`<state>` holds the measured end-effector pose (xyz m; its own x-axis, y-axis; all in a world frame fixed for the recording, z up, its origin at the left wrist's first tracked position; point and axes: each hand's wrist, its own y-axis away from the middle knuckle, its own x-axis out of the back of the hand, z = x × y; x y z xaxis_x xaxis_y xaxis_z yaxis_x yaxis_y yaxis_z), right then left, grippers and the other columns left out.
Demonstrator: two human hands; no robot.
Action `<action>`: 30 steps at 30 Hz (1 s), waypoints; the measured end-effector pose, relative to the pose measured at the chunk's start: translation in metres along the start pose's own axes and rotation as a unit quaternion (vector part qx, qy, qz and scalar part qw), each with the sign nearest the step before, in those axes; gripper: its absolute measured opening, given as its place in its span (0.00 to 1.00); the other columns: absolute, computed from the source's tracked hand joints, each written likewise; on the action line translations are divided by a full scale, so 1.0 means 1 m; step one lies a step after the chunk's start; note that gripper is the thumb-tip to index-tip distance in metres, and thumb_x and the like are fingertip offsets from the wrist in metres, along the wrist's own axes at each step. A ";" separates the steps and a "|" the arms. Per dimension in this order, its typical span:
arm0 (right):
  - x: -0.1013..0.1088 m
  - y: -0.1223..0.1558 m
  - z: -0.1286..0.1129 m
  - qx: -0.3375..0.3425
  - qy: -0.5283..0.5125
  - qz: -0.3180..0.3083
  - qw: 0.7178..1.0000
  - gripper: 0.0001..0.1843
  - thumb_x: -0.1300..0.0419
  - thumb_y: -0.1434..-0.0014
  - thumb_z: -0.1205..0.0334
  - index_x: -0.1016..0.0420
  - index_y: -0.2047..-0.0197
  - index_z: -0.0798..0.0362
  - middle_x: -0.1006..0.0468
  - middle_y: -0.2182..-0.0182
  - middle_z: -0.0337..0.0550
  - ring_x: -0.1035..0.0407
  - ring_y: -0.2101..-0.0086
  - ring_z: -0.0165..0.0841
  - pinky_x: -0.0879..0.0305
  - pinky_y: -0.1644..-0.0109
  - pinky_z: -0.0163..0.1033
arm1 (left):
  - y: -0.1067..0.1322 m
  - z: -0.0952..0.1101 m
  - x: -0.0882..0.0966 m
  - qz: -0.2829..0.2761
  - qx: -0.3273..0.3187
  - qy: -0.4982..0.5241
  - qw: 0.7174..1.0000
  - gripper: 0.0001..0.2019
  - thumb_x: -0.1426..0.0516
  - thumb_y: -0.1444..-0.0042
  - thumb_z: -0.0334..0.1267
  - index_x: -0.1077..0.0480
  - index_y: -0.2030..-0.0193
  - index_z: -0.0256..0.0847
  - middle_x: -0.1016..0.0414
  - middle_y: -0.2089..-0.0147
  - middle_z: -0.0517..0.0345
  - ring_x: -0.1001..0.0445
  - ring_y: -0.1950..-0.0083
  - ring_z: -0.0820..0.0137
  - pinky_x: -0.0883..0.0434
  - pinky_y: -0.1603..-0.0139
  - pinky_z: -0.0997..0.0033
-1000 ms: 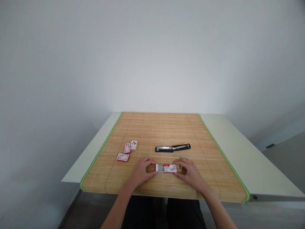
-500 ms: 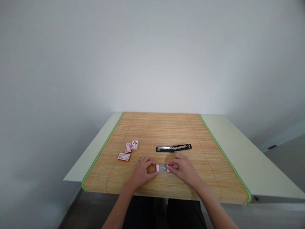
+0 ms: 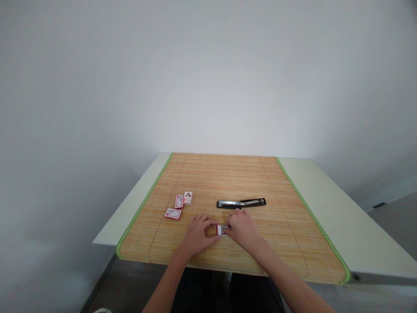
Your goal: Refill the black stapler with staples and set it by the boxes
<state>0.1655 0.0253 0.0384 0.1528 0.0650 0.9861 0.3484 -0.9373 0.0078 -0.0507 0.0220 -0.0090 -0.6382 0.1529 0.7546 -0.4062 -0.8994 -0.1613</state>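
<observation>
A small red-and-white staple box (image 3: 222,229) lies on the bamboo mat (image 3: 228,182) near its front edge. My left hand (image 3: 198,235) grips its left end with curled fingers. My right hand (image 3: 241,228) is closed over its right end, so only a short piece of the box shows between the hands. A black and silver stapler (image 3: 241,203), opened out flat, lies just behind my right hand.
Three more red-and-white staple boxes (image 3: 180,205) lie on the mat to the left of my hands. The mat has a green border and covers the middle of a pale table (image 3: 329,204) that stands against a white wall.
My right hand has slid left along the staple box toward my left hand, covering most of it. The view has shifted slightly.
</observation>
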 end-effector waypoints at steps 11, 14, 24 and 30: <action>0.005 0.001 0.012 0.015 -0.039 -0.005 0.999 0.02 0.28 0.44 0.57 0.15 0.67 0.43 0.17 0.63 0.43 0.27 0.55 0.43 0.42 0.49 0.45 | -0.001 0.000 0.001 -0.011 0.002 0.000 1.000 0.19 0.30 0.48 0.50 0.22 0.50 0.53 0.24 0.49 0.57 0.29 0.44 0.57 0.37 0.41 0.56; 0.004 0.000 0.010 0.017 -0.012 -0.006 1.000 0.04 0.28 0.45 0.56 0.15 0.66 0.44 0.16 0.63 0.45 0.27 0.55 0.45 0.42 0.49 0.46 | -0.001 0.000 0.001 -0.012 0.003 0.002 1.000 0.18 0.31 0.48 0.50 0.22 0.50 0.53 0.24 0.49 0.57 0.29 0.43 0.57 0.38 0.40 0.56; 0.013 -0.002 0.015 0.056 -0.094 0.008 0.994 0.03 0.32 0.41 0.59 0.18 0.67 0.46 0.17 0.68 0.39 0.27 0.58 0.41 0.42 0.51 0.43 | -0.001 0.000 0.001 -0.009 -0.003 0.004 1.000 0.18 0.30 0.49 0.49 0.22 0.51 0.53 0.23 0.49 0.58 0.29 0.45 0.58 0.37 0.42 0.58; 0.017 0.021 0.054 0.049 -0.170 0.050 0.983 0.04 0.34 0.44 0.65 0.20 0.64 0.47 0.19 0.67 0.39 0.29 0.60 0.39 0.38 0.53 0.41 | -0.001 0.000 0.000 -0.010 -0.004 0.002 1.000 0.18 0.30 0.48 0.48 0.22 0.50 0.53 0.24 0.49 0.58 0.29 0.44 0.59 0.38 0.40 0.58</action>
<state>0.2257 0.0255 0.0458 0.4859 0.1001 0.8683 0.4006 -0.9085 -0.1194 -0.0507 0.0233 -0.0086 -0.6319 0.1719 0.7557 -0.4243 -0.8927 -0.1518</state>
